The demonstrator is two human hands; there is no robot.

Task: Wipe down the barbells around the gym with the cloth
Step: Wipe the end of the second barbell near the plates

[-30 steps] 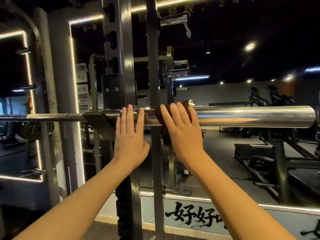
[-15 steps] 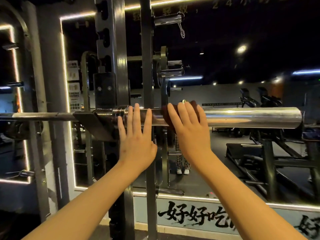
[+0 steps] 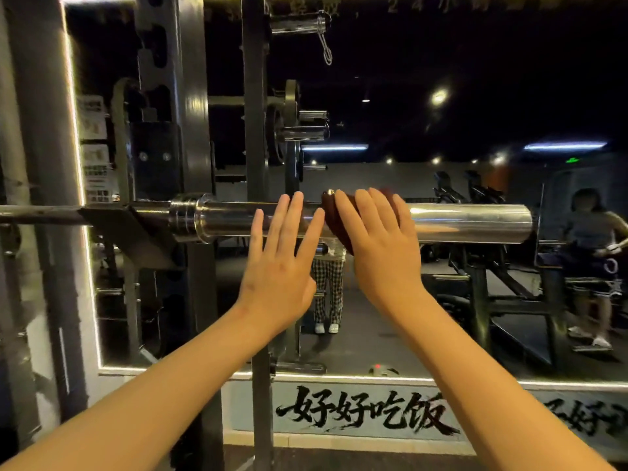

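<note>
A chrome barbell sleeve (image 3: pixel 469 223) lies level across the middle of the view, resting in a black rack hook (image 3: pixel 136 232) on the left. My right hand (image 3: pixel 377 246) presses a dark brown cloth (image 3: pixel 334 215) against the sleeve with straight fingers laid over it. My left hand (image 3: pixel 278 260) is just left of it, fingers straight and spread, its fingertips at the sleeve. The cloth is mostly hidden under my right hand.
Black rack uprights (image 3: pixel 190 96) stand just behind the bar, with plate pegs (image 3: pixel 306 129) above. A wall mirror (image 3: pixel 475 96) behind shows gym machines and a seated person (image 3: pixel 591 239). The thin bar shaft (image 3: pixel 37 214) runs off to the left.
Both hands and the cloth have slid to the right along the sleeve, away from the collar. The camera has also shifted, so the rack sits further left.
</note>
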